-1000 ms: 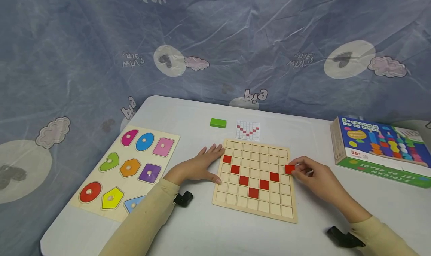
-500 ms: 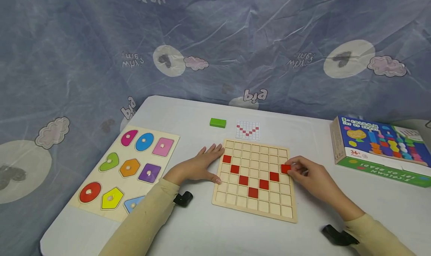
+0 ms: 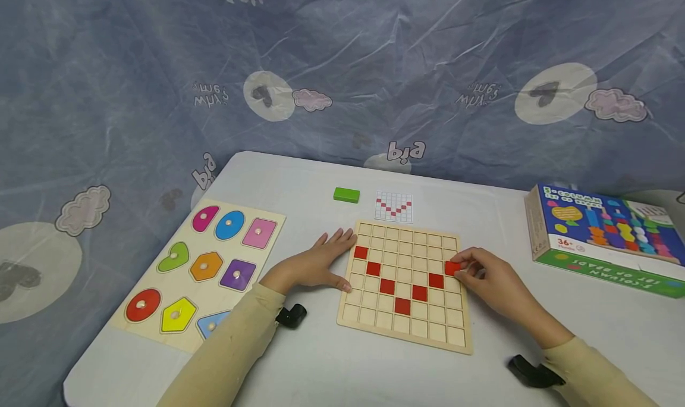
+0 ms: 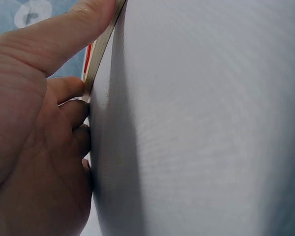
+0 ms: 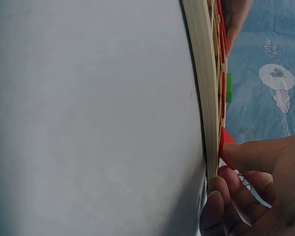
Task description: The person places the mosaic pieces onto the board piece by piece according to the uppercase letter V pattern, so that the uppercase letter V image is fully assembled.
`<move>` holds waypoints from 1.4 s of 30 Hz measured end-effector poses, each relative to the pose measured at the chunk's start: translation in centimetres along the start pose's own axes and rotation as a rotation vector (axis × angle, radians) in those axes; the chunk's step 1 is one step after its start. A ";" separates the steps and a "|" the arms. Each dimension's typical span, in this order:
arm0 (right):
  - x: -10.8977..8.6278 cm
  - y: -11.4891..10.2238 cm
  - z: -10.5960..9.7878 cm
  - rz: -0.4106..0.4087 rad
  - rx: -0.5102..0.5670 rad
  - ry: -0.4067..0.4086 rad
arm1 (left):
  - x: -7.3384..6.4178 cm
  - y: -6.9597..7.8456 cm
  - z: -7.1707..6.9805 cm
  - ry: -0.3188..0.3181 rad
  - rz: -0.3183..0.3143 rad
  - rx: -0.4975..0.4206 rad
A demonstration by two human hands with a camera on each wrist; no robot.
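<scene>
A square wooden grid board (image 3: pixel 374 329) lies on the white table, with several red square tiles (image 3: pixel 402 306) set in its cells in a V-like line. My right hand (image 3: pixel 495 282) pinches another red tile (image 3: pixel 452 268) between thumb and finger at the right-hand column. In the right wrist view this tile (image 5: pixel 227 140) sits tilted, one edge down at the grid and the other raised. My left hand (image 3: pixel 316 267) rests with spread fingers at the board's left edge. Its thumb (image 4: pixel 83 22) touches the board's side in the left wrist view.
Behind the board lie a small grid card (image 3: pixel 393 207) with a red pattern and a green block (image 3: pixel 346 195). A knobbed shape puzzle (image 3: pixel 225 255) is at the left. A toy box (image 3: pixel 605 234) stands at the right. A patterned blue cloth (image 3: pixel 342 68) hangs behind the table.
My right hand has moved the red tile left from the board's right edge onto the right-hand column, where it now tilts. My left hand has stayed in place.
</scene>
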State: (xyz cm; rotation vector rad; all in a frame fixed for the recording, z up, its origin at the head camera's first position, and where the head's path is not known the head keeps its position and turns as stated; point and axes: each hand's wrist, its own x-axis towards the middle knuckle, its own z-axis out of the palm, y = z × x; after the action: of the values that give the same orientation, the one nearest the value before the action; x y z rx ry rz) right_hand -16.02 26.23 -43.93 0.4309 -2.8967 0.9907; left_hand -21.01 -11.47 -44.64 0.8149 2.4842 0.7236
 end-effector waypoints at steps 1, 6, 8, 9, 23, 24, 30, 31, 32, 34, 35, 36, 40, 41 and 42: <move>0.0 0.0 0.0 0.003 -0.001 -0.002 | 0.0 0.0 0.0 0.000 0.002 0.000; 0.0 -0.1 -0.1 0.008 0.002 -0.013 | 0.0 0.0 0.1 0.001 0.006 0.005; 0.0 -0.1 -0.1 0.001 -0.001 -0.014 | 0.0 0.0 0.0 0.000 0.006 0.005; 0.1 -0.1 -0.1 -0.006 -0.005 -0.012 | 0.0 0.0 0.0 0.000 0.004 0.004; 0.3 0.2 0.1 -0.057 -0.046 -0.015 | 0.1 0.0 0.0 -0.002 -0.009 -0.003; 0.3 0.3 0.1 -0.056 -0.050 -0.018 | 0.1 0.0 0.0 -0.001 -0.010 -0.003; 0.3 0.4 0.1 -0.060 -0.063 -0.023 | 0.1 0.0 0.0 -0.003 -0.010 -0.006; 0.2 0.5 0.1 -0.061 -0.064 -0.023 | 0.1 0.1 0.0 -0.003 -0.008 -0.006; 0.2 0.5 0.1 -0.061 -0.065 -0.023 | 0.1 0.1 0.0 -0.003 -0.007 -0.006; 0.2 0.5 0.1 -0.062 -0.065 -0.025 | 0.1 0.0 0.0 -0.004 -0.007 -0.006; 0.2 0.4 0.1 -0.060 -0.065 -0.026 | 0.1 0.0 0.0 -0.005 -0.007 -0.005; 0.2 0.4 0.0 -0.059 -0.063 -0.028 | 0.2 0.0 0.0 -0.005 -0.008 -0.006; 0.0 0.2 -0.1 -0.048 -0.044 -0.034 | 0.2 0.0 0.1 -0.006 -0.011 -0.007; 0.0 0.2 -0.1 -0.041 -0.040 -0.036 | 0.2 0.0 0.1 -0.006 -0.012 -0.007; -0.1 0.2 -0.1 -0.031 -0.037 -0.038 | 0.2 0.0 0.1 -0.005 -0.012 -0.007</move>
State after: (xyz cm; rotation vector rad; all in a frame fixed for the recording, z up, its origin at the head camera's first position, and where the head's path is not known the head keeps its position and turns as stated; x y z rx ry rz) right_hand -16.00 26.47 -43.92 0.4969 -2.9272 0.9325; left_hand -21.13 -11.28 -44.74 0.7978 2.4784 0.7254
